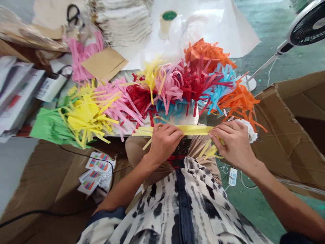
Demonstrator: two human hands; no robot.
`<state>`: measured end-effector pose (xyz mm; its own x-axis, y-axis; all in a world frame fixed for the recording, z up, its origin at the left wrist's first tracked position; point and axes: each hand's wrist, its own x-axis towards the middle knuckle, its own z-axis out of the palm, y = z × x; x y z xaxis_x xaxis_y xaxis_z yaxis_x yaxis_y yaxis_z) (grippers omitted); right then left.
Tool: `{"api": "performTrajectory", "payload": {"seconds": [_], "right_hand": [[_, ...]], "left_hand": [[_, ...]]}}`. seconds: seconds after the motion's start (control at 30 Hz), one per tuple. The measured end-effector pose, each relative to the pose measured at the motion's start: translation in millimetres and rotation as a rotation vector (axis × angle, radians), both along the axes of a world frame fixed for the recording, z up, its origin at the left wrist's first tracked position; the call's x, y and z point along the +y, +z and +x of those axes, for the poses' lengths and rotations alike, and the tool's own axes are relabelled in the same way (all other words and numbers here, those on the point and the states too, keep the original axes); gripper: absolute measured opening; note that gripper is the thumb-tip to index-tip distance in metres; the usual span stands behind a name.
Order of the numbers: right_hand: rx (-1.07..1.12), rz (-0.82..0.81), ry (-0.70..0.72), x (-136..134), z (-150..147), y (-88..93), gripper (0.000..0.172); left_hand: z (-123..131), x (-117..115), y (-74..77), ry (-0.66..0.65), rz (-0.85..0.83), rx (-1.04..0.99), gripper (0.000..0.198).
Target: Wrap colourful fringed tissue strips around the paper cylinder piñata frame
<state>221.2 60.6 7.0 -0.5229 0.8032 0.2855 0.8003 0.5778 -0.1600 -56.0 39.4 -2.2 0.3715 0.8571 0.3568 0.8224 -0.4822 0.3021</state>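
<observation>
A yellow paper tassel [195,129] is stretched level between my two hands at the table's front edge. My left hand [165,139] is closed round its left part, and loose strips stick out past the knuckles. My right hand [231,140] pinches the other end, with more yellow strips hanging below the fingers. Just beyond lie fringed paper bunches: dark red [198,79], pink [169,86], blue [223,86] and orange [241,100]. To the left are a yellow bunch [86,113] and a green one [54,127].
A brown paper square [104,63] and black-handled scissors [73,14] lie at the back left. A tape roll [167,23] stands behind the bunches. Open cardboard boxes [269,118] flank me, with packaged cards [93,173] in the left one. A fan [308,25] stands at right.
</observation>
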Motion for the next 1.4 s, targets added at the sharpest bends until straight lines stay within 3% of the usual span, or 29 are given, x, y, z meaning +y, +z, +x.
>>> {"api": "performTrajectory", "payload": {"seconds": [0.13,0.3,0.83,1.1,1.17,1.27,1.33,1.4], "right_hand": [[-0.048,-0.065,-0.099,3,-8,3.0,0.023],[-0.153,-0.076,-0.181,4,-20,1.7,0.026],[-0.262,-0.088,-0.214,12,-31,2.4,0.032],[-0.238,-0.035,-0.200,14,-30,-1.1,0.032],[-0.233,-0.034,-0.201,13,-31,-1.6,0.033],[-0.245,-0.038,-0.200,12,-34,-1.7,0.034],[-0.257,-0.039,-0.203,12,-34,0.0,0.035],[-0.256,-0.031,-0.221,11,-30,4.1,0.031]], "left_hand": [[-8,5,4.9,0.101,-0.117,-0.060,0.017],[-2,12,1.5,0.196,-0.128,0.010,0.019],[5,23,-2.2,0.197,-0.059,0.232,0.022],[14,20,-0.2,0.235,-0.015,0.225,0.017],[20,17,0.8,0.174,0.099,0.194,0.017],[27,12,0.4,-0.085,0.277,0.167,0.025],[30,9,-1.7,-0.199,0.278,0.184,0.025],[32,5,-4.5,-0.216,0.199,0.207,0.027]]}}
